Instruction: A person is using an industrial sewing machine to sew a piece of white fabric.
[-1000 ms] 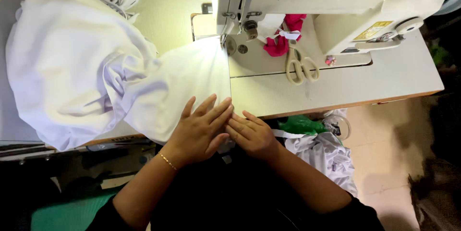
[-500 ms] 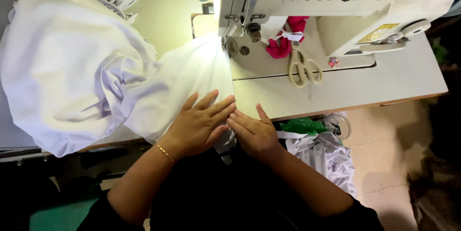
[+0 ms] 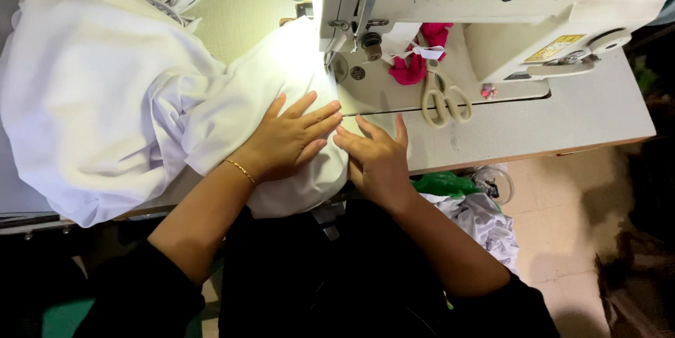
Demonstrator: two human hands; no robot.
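My left hand (image 3: 290, 140) lies flat on the cloth (image 3: 105, 92), my right hand (image 3: 376, 159) just beside it at the table (image 3: 562, 117) edge. Sewing machine (image 3: 492, 8) behind both hands; cloth heaped to its left. Scissors (image 3: 441, 95) on the machine bed, right of the needle. Bag (image 3: 485, 222) below the table edge.

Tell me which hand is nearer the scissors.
Right. The right hand lies on the table edge just left of and below the scissors; the left hand rests farther left on the white fabric.

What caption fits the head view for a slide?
Both hands, left hand and right hand, rest flat on white fabric before a sewing machine.
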